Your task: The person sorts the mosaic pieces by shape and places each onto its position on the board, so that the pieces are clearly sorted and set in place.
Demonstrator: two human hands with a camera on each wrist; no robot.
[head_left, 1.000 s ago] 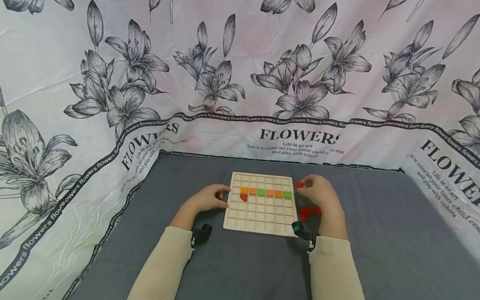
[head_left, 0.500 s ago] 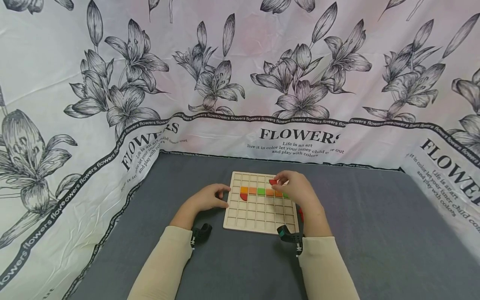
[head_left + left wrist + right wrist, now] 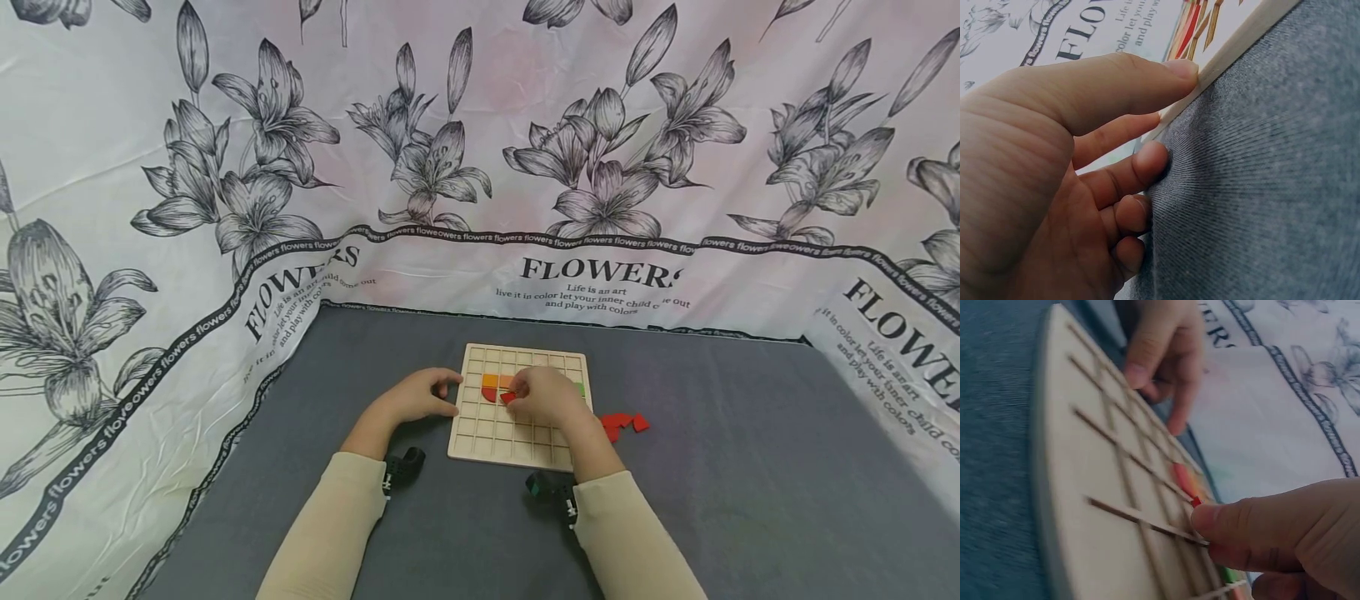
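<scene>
A square wooden grid board (image 3: 480, 440) lies on the grey cloth. My left hand (image 3: 416, 395) touches its left edge; in the left wrist view the thumb and forefinger rest against the board's side (image 3: 1235, 55), the other fingers bent loosely. Over the board, my right hand (image 3: 551, 398) pinches a small red piece (image 3: 508, 397) between thumb and fingers, below the row of coloured squares. Just left of it, a red quarter-round piece (image 3: 489, 394) sits in a cell under an orange square (image 3: 490, 380). In the right wrist view the held red piece (image 3: 1195, 501) is mostly hidden by the thumb.
Several loose red pieces (image 3: 618, 422) lie on the cloth at the board's right side. A green square (image 3: 580, 389) shows past my right hand, which hides part of the row. A white flower-printed cloth (image 3: 592, 287) stands behind and along the sides.
My right hand has carried a red piece from the board's right side leftward over the grid, down to the cells below the coloured row. My left hand has stayed at the edge.
</scene>
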